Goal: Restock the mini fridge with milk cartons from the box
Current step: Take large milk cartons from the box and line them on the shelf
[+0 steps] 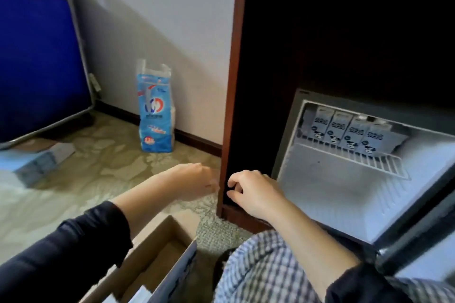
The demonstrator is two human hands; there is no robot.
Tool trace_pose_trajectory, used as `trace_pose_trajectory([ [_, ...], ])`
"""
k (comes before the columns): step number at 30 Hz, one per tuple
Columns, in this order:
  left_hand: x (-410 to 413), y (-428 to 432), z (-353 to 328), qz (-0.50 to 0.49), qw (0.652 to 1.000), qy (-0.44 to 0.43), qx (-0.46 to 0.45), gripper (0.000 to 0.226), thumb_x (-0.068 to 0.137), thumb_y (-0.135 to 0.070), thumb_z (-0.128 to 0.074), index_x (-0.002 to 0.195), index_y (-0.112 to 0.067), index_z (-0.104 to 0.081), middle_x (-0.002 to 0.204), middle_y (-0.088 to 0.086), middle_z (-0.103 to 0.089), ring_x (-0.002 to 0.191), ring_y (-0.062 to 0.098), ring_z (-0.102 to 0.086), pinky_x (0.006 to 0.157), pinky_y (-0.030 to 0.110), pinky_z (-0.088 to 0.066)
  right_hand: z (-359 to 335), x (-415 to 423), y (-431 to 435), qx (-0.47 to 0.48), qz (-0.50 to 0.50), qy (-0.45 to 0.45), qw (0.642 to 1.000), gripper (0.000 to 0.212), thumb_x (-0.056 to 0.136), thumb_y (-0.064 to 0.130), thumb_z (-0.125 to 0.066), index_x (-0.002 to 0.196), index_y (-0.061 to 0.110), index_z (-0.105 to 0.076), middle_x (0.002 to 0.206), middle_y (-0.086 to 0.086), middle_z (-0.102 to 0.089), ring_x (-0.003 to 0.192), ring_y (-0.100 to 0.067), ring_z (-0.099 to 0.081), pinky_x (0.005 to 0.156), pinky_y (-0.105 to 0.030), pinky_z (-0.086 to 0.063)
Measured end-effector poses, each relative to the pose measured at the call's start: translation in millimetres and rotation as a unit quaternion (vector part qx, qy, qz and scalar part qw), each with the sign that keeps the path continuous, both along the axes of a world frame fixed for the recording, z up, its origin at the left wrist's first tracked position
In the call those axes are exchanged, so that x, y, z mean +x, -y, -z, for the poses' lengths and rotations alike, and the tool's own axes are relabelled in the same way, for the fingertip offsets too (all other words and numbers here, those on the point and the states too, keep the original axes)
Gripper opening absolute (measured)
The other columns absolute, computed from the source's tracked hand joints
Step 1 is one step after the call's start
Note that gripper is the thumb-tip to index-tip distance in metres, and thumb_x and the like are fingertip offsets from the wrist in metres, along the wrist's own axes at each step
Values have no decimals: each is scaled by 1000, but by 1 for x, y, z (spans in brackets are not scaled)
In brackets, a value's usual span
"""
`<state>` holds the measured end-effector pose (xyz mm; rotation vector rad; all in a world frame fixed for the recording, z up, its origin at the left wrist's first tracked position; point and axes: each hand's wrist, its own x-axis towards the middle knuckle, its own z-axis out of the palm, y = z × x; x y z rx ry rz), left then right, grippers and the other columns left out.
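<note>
Print on milk cartons (354,134) seemingly illegible

Four milk cartons (352,134) stand side by side on the wire shelf (384,163) at the back of the mini fridge (332,194), inside the cabinet (234,69) on my right. The cardboard box (152,248) lies before me, lower left. A pack of paper rolls (155,118) stands against the wall (172,19), left of the cabinet.
</note>
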<state>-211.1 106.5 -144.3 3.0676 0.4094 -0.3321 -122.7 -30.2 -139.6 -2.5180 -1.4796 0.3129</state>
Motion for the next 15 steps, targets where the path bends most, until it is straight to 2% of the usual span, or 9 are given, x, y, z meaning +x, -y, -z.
trace_pose_trajectory([
  [5,-80,-20,32,-99,993,-36,-48,34,98,-36,-38,122,-17,-53,120,3,-60,108,21,-57,87,30,-45,40,-60,-41,-51,-45,-2,998,26,95,33,-51,118,25,-60,116,-1,-64,109,-26,-58,85,-36,-47],
  [9,-128,-28,68,-148,983,-58,-88,35,98,-35,-38,123,-15,-53,121,5,-60,111,23,-55,91,34,-44,86,-98,-62,-90,-58,-42,993,25,94,32,-52,116,26,-62,116,-2,-65,107,-26,-60,80,-31,-45],
  [15,-174,-30,138,-197,963,-105,-153,33,97,-36,-39,111,-12,-58,115,7,-63,103,25,-58,92,37,-48,137,-133,-73,-123,-88,-94,984,26,93,29,-53,115,21,-63,114,-4,-66,108,-28,-59,86,-36,-49],
])
